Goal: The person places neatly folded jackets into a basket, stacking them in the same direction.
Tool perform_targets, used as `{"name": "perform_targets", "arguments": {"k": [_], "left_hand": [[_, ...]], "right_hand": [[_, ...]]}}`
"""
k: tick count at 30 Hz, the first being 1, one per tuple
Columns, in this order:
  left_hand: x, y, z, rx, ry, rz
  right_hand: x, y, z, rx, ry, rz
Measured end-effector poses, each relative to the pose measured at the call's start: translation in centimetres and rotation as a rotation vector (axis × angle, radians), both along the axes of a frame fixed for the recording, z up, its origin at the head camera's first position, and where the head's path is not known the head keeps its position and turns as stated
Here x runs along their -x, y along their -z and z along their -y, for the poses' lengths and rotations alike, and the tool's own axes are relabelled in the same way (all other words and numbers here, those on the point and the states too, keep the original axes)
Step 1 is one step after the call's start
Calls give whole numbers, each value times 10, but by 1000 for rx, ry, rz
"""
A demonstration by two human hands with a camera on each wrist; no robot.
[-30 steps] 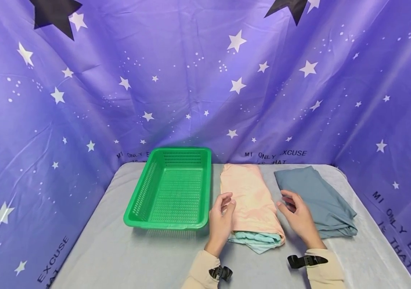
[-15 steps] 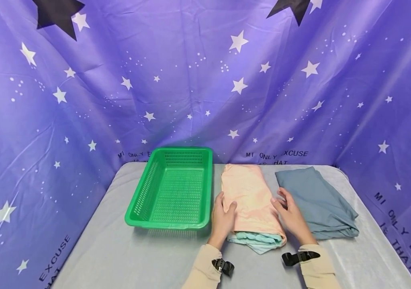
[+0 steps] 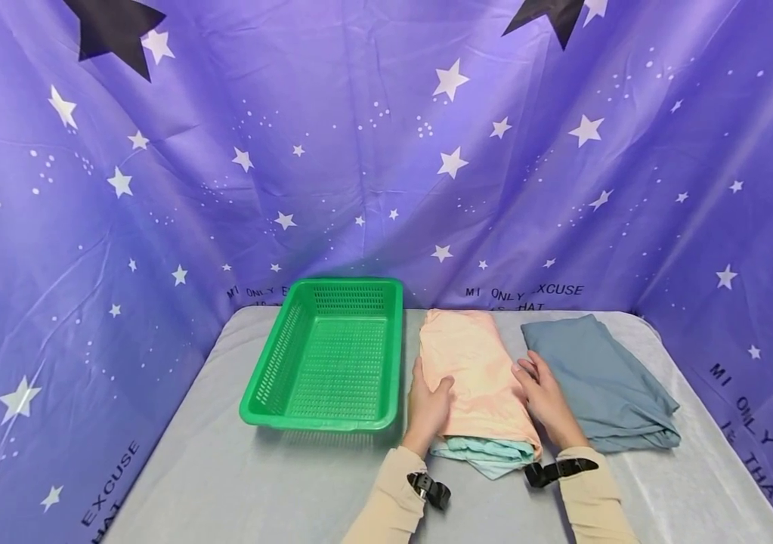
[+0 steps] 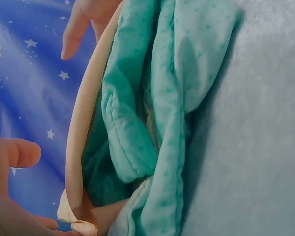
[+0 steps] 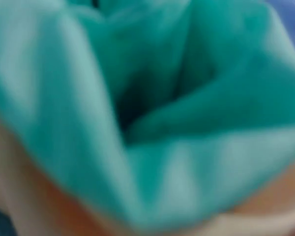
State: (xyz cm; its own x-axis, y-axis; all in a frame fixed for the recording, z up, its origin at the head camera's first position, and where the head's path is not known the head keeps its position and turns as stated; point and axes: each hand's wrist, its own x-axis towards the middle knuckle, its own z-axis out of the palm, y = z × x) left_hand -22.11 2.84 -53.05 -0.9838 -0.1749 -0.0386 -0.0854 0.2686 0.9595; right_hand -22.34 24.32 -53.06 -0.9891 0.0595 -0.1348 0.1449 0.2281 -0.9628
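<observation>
A folded peach cloth lies lengthwise on the table, with a teal patterned layer showing at its near end. My left hand is at its left edge, thumb over the top and fingers along the side, their tips partly hidden. Along the right edge rests my right hand, its thumb and fingertips close to the cloth. In the left wrist view both hands stand with thumbs apart from the fingers. Teal folds fill the right wrist view, blurred and very near.
A green perforated plastic basket stands left of the cloth, nothing in it. Folded blue-grey fabric lies just right of my right hand. The grey-covered table meets a purple star-print curtain at the back and sides.
Both hands have come inward from above the cloth to its left and right edges. The cloth, basket and blue-grey fabric have stayed in place, apart from a slight shift of the view.
</observation>
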Motion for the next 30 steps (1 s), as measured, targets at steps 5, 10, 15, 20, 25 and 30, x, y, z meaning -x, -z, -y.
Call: {"name": "perform_targets", "arguments": {"k": [5,10,15,20,25,30], "left_hand": [[6,1,0,-48,-18,13],[11,2,1,-91,-16,13],[15,2,2,-93,-28,33],[18,2,2,-82,-36,53],[21,3,1,-96,-35,83],[24,8,0,-140,-25,92]], "right_hand": [[5,1,1,53,-21,6],[6,1,3,115,-25,20],[6,0,7,116,-40,43],[10,4,8,99,-58,73],[13,9,9,95,-59,97],[12,10,10,62,-53,97]]}}
